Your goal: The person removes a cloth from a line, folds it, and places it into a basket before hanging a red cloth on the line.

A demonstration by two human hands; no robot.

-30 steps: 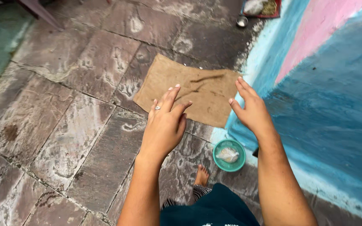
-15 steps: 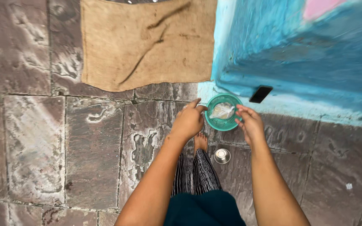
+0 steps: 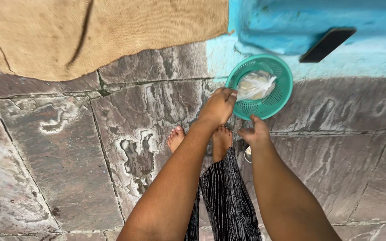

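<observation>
A round teal plastic basket (image 3: 271, 96) with a perforated mesh wall and a smooth rim sits on the stone floor at the far right, against the foot of the blue painted step. It stands upright, mouth open upward. Inside it lies a crumpled clear plastic bag (image 3: 255, 85) holding something whitish, resting toward the basket's left and far side, its top bunched near the rim.

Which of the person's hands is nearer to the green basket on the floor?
Left. The left hand touches the rim of the green basket at its near left edge; the right hand hangs just below it, apart from the rim.
</observation>
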